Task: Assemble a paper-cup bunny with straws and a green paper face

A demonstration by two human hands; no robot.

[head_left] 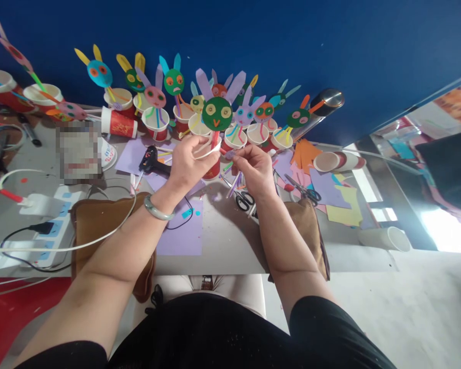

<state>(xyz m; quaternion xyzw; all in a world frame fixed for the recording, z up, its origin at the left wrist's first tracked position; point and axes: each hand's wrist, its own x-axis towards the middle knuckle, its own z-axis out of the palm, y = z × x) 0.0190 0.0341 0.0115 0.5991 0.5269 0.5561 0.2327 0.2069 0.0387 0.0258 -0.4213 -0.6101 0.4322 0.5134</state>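
Note:
My left hand [190,161] is wrapped round a red and white paper cup [212,170]. A green paper bunny face [217,114] with lilac ears stands up from this cup on a red strip [215,137]. At the cup's right side my right hand [256,169] is closed in a pinch, its fingertips on a small purple piece [229,154] at the end of a red strip. The glue gun [153,162] lies left of my left hand. Below my right hand are black-handled scissors [245,201].
Several cups with paper bunny faces, such as a pink one [154,97], line the blue wall [253,36]. Scissors [305,190] and coloured paper [330,189] lie at right, near a tipped cup [326,162]. A power strip [57,225] with cables occupies the left.

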